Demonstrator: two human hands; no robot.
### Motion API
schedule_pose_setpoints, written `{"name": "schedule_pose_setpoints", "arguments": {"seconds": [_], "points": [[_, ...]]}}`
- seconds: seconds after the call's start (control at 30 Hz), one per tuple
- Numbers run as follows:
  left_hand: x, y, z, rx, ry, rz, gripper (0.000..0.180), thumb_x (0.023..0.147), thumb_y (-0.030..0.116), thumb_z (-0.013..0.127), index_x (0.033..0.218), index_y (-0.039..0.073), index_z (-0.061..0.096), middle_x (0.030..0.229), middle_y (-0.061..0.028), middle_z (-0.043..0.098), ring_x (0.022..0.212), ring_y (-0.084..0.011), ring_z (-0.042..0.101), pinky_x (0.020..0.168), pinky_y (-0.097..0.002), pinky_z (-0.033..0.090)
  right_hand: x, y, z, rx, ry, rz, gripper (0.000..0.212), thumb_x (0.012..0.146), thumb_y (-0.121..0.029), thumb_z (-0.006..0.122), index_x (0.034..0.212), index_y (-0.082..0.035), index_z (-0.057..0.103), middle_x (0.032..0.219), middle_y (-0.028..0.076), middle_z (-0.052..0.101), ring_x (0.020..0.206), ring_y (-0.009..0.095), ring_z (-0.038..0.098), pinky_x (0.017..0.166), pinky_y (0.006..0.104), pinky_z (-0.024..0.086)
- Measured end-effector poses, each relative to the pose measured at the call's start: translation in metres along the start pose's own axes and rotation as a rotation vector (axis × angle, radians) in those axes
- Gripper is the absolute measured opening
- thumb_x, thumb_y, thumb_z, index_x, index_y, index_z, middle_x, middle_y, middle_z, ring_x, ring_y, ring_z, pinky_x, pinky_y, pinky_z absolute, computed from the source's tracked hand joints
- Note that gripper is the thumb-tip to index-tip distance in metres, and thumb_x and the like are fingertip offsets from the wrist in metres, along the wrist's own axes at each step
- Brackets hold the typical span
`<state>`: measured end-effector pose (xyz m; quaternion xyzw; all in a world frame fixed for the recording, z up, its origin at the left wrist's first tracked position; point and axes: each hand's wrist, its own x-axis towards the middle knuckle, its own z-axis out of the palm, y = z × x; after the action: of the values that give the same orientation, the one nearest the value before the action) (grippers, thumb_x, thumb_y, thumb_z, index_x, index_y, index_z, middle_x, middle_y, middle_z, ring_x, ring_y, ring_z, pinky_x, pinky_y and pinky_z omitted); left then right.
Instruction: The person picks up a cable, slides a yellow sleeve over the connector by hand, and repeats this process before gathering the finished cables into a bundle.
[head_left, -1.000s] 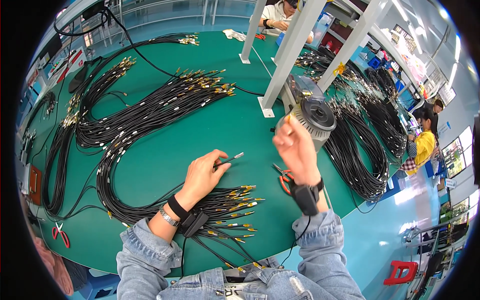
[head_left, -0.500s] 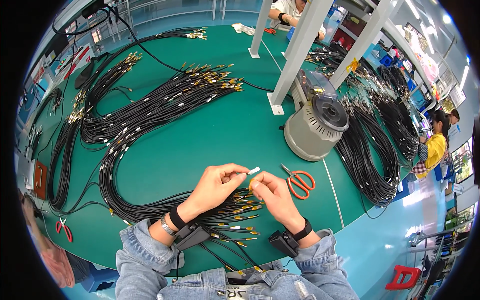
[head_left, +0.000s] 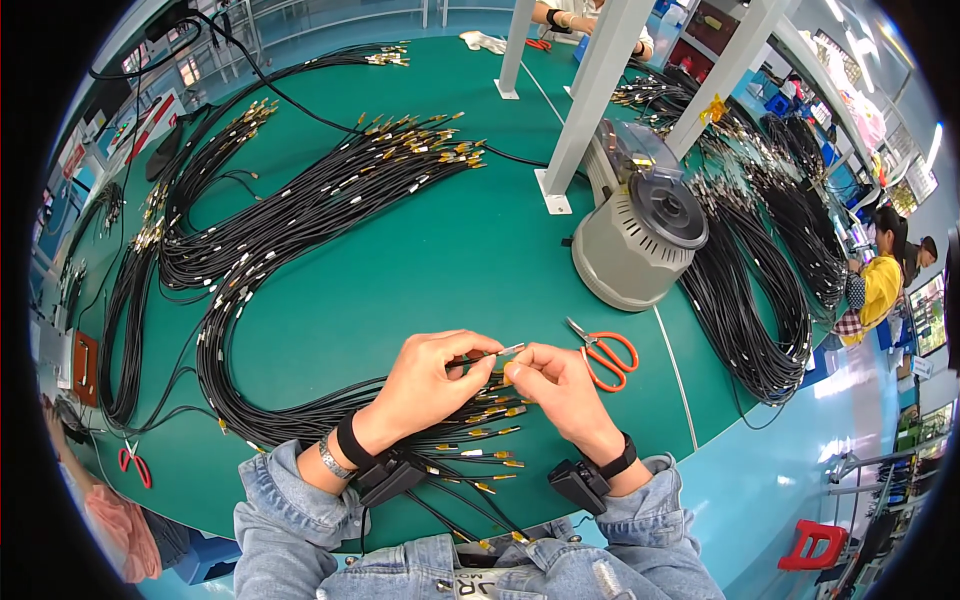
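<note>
My left hand point(head_left: 432, 378) pinches a thin cable end point(head_left: 511, 350) with a pale tip, which points toward my right fingers. My right hand point(head_left: 562, 388) is closed, thumb against forefinger, on a small piece of yellow tape point(head_left: 509, 374). The fingertips of both hands nearly meet at the cable end. Below them fans out a bundle of black cables point(head_left: 222, 372), its ends wrapped in yellow and white tags. Just right of my right hand lies a pair of scissors point(head_left: 590, 338) with orange handles.
A grey round tape dispenser point(head_left: 630, 255) stands beyond the scissors, beside white metal posts point(head_left: 590, 110). More black cable bundles point(head_left: 330, 205) lie at the far left, others point(head_left: 745, 310) at the right. Red-handled scissors point(head_left: 134, 465) lie at the left edge. Other people work around.
My hands have drawn closer together. The pale cable tip, tilted up between them before, now lies flatter and reaches the right fingertips.
</note>
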<state>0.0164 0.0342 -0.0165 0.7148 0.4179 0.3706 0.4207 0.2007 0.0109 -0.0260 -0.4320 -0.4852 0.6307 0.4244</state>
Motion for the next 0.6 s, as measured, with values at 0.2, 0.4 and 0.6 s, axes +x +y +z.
{"name": "schedule_pose_setpoints", "arguments": {"seconds": [0.2, 0.4, 0.6], "points": [[-0.0025, 0.0020, 0.0036, 0.082, 0.064, 0.134, 0.011, 0.080, 0.003, 0.066, 0.091, 0.002, 0.070, 0.068, -0.0022, 0.061, 0.047, -0.0055, 0.042, 0.042, -0.0234, 0.031, 0.0009, -0.0003, -0.0054, 0.075, -0.041, 0.059, 0.014, 0.090, -0.014, 0.061, 0.082, -0.002, 0.063, 0.065, -0.006, 0.048, 0.060, 0.004, 0.038, 0.054, 0.0218, 0.029], [-0.0025, 0.0010, 0.0049, 0.113, 0.086, 0.186, 0.011, 0.079, 0.003, 0.066, 0.090, 0.003, 0.070, 0.067, -0.0024, 0.061, 0.046, -0.0070, 0.042, 0.042, -0.0237, 0.030, 0.0004, -0.0007, -0.0058, 0.058, -0.039, 0.049, 0.015, 0.090, -0.014, 0.060, 0.081, -0.003, 0.062, 0.065, -0.006, 0.048, 0.060, 0.004, 0.038, 0.054, 0.0220, 0.029], [-0.0022, 0.0020, 0.0041, 0.137, 0.082, 0.217, 0.012, 0.078, 0.002, 0.066, 0.089, 0.004, 0.070, 0.067, -0.0027, 0.061, 0.046, -0.0075, 0.042, 0.041, -0.0239, 0.030, -0.0004, -0.0039, -0.0050, 0.071, -0.047, 0.061, 0.015, 0.090, -0.014, 0.060, 0.080, -0.002, 0.061, 0.065, -0.005, 0.049, 0.059, 0.004, 0.039, 0.054, 0.0221, 0.029]]}}
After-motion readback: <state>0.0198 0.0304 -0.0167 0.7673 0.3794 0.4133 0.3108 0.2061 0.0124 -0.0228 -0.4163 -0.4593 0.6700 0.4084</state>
